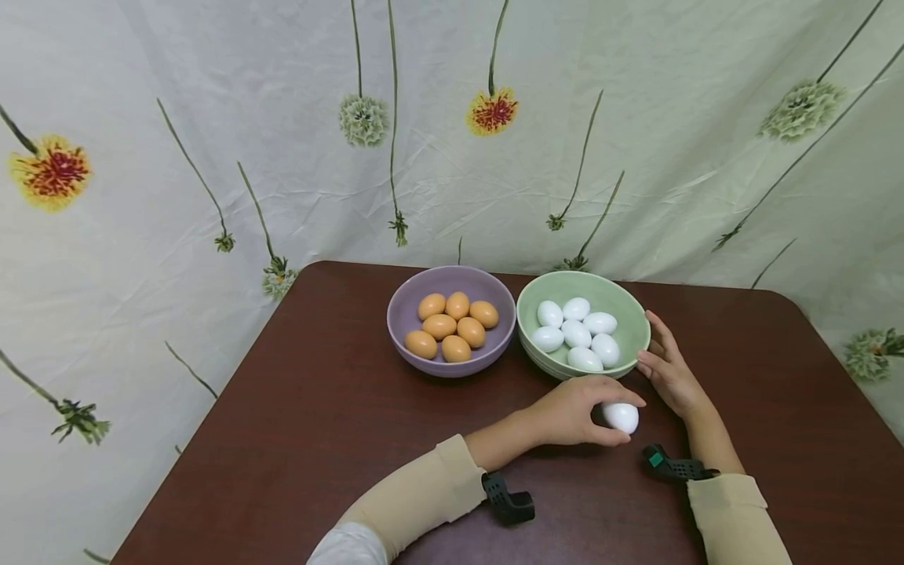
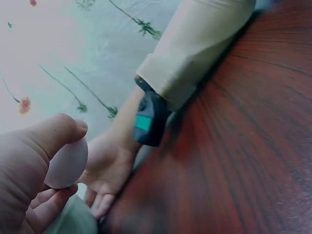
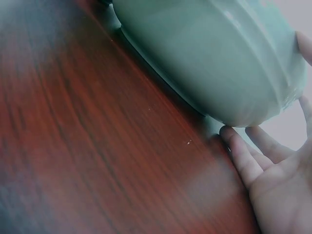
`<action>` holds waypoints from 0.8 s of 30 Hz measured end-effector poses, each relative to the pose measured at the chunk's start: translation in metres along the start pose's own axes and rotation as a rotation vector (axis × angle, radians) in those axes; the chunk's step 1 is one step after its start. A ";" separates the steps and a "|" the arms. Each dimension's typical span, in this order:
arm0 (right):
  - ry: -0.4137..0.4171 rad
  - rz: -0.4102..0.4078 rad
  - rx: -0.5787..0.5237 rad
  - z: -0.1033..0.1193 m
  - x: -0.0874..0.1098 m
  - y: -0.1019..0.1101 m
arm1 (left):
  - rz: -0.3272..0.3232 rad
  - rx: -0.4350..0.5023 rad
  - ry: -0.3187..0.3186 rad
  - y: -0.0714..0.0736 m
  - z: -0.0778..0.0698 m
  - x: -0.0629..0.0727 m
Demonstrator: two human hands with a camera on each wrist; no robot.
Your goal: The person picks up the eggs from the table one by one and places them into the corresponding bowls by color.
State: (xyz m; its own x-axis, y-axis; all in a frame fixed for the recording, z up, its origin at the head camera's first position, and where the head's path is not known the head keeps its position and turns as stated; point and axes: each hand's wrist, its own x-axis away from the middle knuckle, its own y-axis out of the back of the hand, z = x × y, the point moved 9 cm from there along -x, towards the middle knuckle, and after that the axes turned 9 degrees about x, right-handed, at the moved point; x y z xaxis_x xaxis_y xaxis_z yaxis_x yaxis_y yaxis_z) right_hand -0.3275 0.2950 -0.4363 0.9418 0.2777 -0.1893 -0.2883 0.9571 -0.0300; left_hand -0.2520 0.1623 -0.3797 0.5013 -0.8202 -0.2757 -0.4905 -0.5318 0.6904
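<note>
My left hand pinches a white egg between thumb and fingers, in front of the green bowl. The left wrist view shows the same egg upright in those fingers, with the palm of the right hand behind it. Against the right side of the green bowl, my right hand rests with its fingers spread and fairly straight. From the right wrist, its fingertips are right at the bowl's lower wall. Several white eggs lie inside the green bowl.
A purple bowl with several brown eggs stands just left of the green one. Both bowls are near the far edge of the dark wooden table. A flower-printed cloth hangs behind. Each wrist wears a black bracket.
</note>
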 end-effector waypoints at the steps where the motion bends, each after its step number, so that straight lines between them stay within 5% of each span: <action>1: -0.002 0.000 0.002 0.000 0.000 0.000 | -0.005 0.006 -0.006 0.002 -0.001 0.000; 15: -0.010 0.004 0.003 -0.001 0.000 0.000 | -0.127 0.115 -0.034 0.045 -0.002 0.000; 24: 0.005 0.005 -0.041 -0.003 -0.001 -0.001 | -0.180 0.093 0.035 0.067 0.014 0.000</action>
State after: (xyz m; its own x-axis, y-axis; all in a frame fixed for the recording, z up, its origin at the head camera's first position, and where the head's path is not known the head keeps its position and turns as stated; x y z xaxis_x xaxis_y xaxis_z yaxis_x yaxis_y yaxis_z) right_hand -0.3287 0.2938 -0.4387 0.9393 0.2823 -0.1949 -0.3002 0.9514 -0.0690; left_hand -0.2948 0.1241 -0.3428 0.6102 -0.7035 -0.3643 -0.4536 -0.6873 0.5673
